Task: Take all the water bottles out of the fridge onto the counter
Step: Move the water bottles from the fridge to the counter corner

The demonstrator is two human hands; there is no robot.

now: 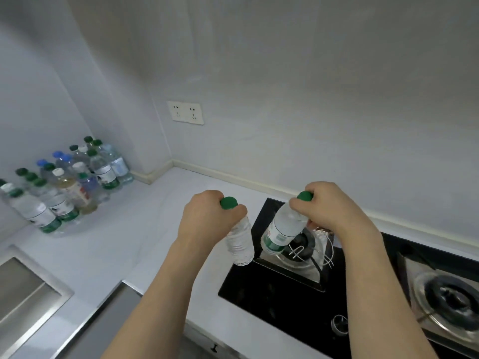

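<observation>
My left hand grips a clear water bottle by its neck, just under the green cap, and the bottle hangs above the white counter. My right hand grips a second green-capped bottle with a white and green label, tilted over the left burner. Both bottles are held in the air. Several water bottles with green, blue and white caps stand grouped in the counter's back left corner. The fridge is out of view.
A black glass gas hob with two burners fills the right side, a knob at its front. A steel sink sits at the lower left. A double wall socket is on the back wall.
</observation>
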